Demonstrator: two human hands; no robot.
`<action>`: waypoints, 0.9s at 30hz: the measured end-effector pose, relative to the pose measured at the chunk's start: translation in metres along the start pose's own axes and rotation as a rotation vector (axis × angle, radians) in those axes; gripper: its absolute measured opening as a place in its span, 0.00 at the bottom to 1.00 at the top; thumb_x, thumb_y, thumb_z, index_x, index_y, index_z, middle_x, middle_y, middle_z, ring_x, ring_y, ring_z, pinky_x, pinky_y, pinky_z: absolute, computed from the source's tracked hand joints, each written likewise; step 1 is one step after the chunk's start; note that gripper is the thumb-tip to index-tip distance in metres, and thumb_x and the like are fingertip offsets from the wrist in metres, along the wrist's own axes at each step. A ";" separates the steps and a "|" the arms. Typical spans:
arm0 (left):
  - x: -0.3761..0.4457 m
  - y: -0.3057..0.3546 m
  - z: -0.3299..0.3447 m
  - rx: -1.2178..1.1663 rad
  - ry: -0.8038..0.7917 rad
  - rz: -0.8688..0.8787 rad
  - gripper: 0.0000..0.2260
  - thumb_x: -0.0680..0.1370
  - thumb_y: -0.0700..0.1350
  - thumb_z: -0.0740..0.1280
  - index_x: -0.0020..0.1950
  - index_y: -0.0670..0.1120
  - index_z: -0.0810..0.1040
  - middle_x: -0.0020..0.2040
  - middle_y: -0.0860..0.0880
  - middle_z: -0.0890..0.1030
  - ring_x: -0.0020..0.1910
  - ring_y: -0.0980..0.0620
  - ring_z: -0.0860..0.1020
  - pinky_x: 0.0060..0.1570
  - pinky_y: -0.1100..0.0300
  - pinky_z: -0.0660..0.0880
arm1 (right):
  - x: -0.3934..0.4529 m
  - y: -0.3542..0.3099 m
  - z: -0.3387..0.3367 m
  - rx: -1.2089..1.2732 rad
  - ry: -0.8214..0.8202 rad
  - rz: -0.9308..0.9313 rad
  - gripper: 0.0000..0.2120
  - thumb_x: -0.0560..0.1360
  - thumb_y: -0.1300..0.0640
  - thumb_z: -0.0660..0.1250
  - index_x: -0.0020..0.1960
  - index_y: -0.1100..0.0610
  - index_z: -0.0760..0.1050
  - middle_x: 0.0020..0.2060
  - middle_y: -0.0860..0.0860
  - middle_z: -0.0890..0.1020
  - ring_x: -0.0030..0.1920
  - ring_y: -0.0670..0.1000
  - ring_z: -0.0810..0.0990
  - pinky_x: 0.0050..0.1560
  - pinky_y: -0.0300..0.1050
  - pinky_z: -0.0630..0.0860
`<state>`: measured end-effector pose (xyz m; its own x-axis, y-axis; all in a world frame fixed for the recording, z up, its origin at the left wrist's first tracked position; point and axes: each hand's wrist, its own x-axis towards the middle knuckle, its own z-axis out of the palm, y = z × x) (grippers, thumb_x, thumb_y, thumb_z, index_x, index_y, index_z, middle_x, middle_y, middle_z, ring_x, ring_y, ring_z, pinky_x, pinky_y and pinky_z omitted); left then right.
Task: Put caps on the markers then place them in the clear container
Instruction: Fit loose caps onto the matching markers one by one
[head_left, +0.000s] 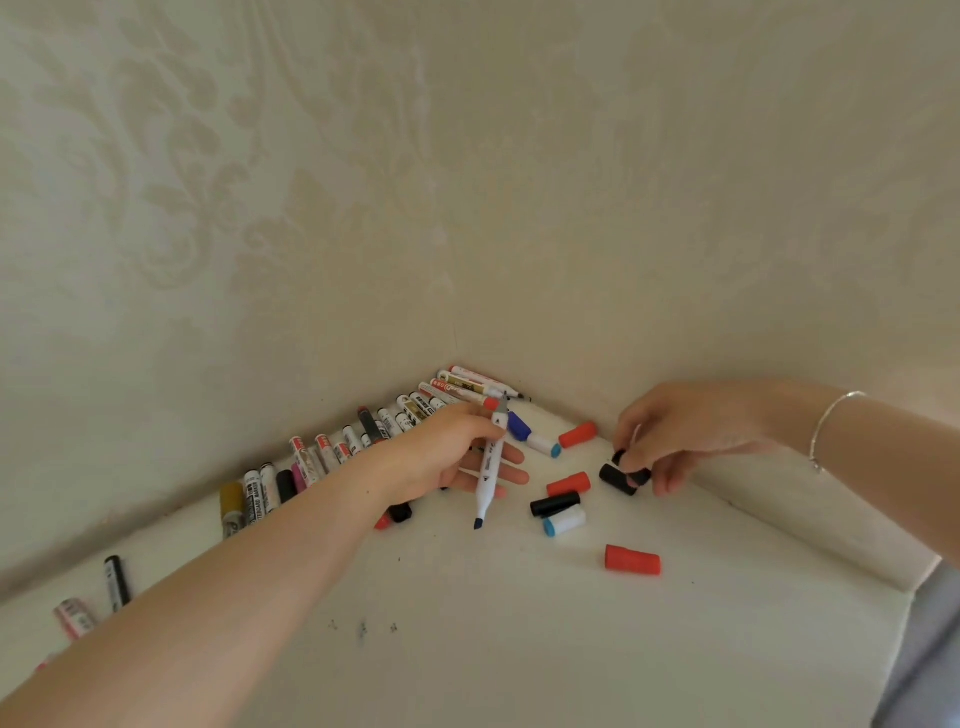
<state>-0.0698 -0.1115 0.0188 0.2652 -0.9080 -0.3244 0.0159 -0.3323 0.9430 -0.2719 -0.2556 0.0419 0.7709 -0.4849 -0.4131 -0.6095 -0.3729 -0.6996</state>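
While the left hand (457, 452) holds it, white marker (489, 467) shows a bare dark tip.

Markers (332, 452) line the left wall — loose caps (563, 499) lie right, seemingly apart.

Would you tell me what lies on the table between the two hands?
In the head view, between the left hand and the right hand lie a red cap and a black cap.
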 end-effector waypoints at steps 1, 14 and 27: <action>-0.001 0.000 -0.001 -0.025 -0.002 -0.005 0.12 0.82 0.38 0.57 0.66 0.42 0.68 0.42 0.43 0.84 0.44 0.42 0.84 0.38 0.52 0.82 | 0.001 0.001 0.000 0.038 -0.004 -0.018 0.07 0.73 0.65 0.70 0.51 0.64 0.77 0.41 0.60 0.83 0.34 0.53 0.82 0.38 0.42 0.79; 0.005 -0.004 -0.006 -0.140 0.029 0.018 0.05 0.82 0.39 0.59 0.51 0.40 0.74 0.44 0.41 0.83 0.49 0.42 0.83 0.52 0.49 0.79 | 0.024 -0.001 0.036 -0.819 0.147 -0.025 0.08 0.70 0.57 0.69 0.47 0.58 0.76 0.47 0.55 0.80 0.39 0.52 0.76 0.35 0.41 0.70; 0.005 -0.002 -0.007 -0.300 0.088 0.007 0.08 0.83 0.41 0.58 0.54 0.41 0.76 0.42 0.41 0.85 0.40 0.47 0.85 0.36 0.57 0.82 | 0.023 -0.021 0.070 -0.754 0.050 -0.381 0.06 0.70 0.52 0.68 0.46 0.51 0.77 0.37 0.41 0.69 0.35 0.42 0.70 0.33 0.34 0.66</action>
<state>-0.0623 -0.1136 0.0161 0.3485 -0.8799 -0.3231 0.2945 -0.2244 0.9289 -0.2283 -0.2034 0.0058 0.9503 -0.2469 -0.1895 -0.2839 -0.9372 -0.2026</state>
